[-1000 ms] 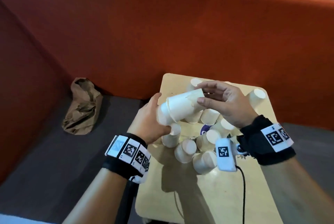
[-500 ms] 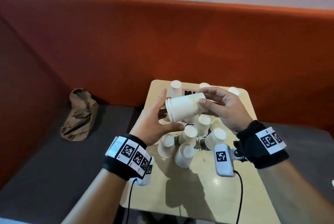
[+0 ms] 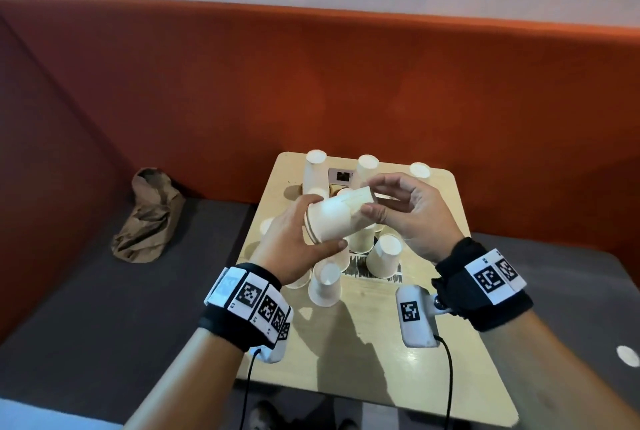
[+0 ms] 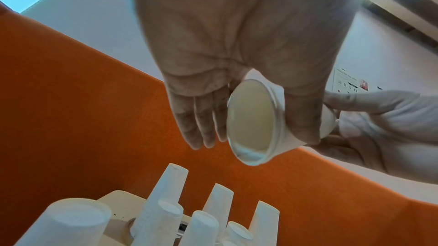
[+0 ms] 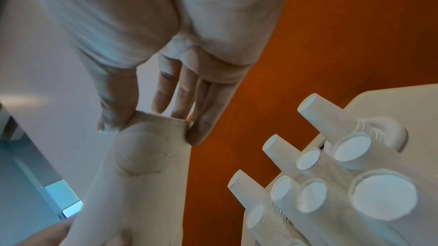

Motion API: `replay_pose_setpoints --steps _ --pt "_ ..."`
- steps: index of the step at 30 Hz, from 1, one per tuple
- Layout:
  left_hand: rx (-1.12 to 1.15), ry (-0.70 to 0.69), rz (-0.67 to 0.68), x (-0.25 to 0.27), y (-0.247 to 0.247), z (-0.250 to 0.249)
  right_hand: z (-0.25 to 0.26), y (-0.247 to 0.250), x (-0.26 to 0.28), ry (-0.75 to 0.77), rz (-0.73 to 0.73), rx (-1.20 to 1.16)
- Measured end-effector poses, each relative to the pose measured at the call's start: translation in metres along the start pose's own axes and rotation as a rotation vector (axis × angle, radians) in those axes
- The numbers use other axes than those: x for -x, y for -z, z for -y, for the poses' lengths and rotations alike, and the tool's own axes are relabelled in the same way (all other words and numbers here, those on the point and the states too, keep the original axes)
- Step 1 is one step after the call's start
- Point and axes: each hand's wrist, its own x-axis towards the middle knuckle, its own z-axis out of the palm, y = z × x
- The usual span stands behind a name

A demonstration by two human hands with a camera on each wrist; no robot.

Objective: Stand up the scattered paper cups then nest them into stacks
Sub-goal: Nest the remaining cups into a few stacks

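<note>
Small wooden table [image 3: 388, 353] with upturned paper cups [image 3: 383, 255] and cup stacks [image 3: 314, 173].

Paper cups [image 3: 334, 218] seen matt white, smooth; table [image 3: 388, 353] pale wood, slight sheen; bench back [image 3: 311, 90] orange cloth; bag [image 3: 149, 218] crumpled brown paper.

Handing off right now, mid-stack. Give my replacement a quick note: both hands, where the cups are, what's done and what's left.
Left hand: grips the rim end of the nested cups, held sideways above the table.
Right hand: pinches the stack's narrow base end.
Done: the held cups are nested; the tall stack and other stacks stand at the table's far edge.
Left: several single cups, upside down near the middle, are not yet nested. Set the held stack down, then gather them.
Off table: a brown paper bag lies on the seat.
</note>
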Motion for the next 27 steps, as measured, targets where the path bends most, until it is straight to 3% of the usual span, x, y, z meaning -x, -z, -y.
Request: replay_pose_setpoints --steps 11,21,27 --pt "-0.064 0.010 -0.072 0.001 -0.002 -0.014 0.011 0.007 0.014 0.012 0.090 -0.004" --pt "-0.035 -0.021 -0.082 0.006 -0.007 -0.019 0.006 0.004 0.023 0.008 0.036 -0.039" --pt "-0.051 -0.053 -0.072 -0.006 -0.008 -0.013 0.002 -0.002 0.018 0.038 -0.081 0.005"
